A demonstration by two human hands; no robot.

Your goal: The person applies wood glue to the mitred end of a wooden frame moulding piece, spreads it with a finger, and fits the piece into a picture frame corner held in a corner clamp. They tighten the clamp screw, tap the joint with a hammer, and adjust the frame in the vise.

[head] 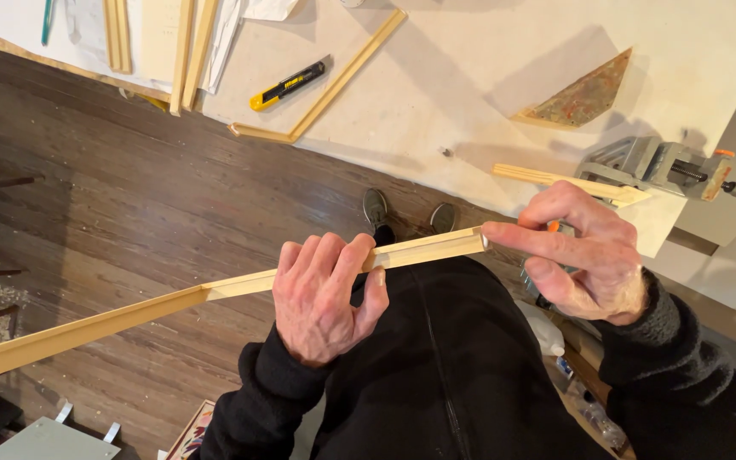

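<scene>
While you look down from above, your left hand (324,294) is wrapped over a long pale wood strip (215,288), with the fingers (327,255) curled together across its top and the thumb pressed against its near side, so this hand is clamped on the strip. The strip runs from the lower left edge of the view up to the right, in front of your black jacket (436,366), and it ends at your right hand (585,255). There, your right index finger is stretched out and its tip touches the end of the strip; the other fingers of this hand are bent loosely (they seem to cover something small and orange, but I cannot tell what it is). This hand does not grip the strip.

Above your hands lies the white counter (470,77). On it you have a yellow and black knife (287,85), and just beside it two thin strips joined into a corner (325,89). More strips (185,47) lie at the upper left, over some paper. To the right there is a stained triangular piece (585,94), and near the edge of the counter a metal vise (658,162) with a short pointed strip (568,181) beside it. Under the counter edge, on the dark wood floor (129,204), your two shoes (409,211) are visible.
</scene>
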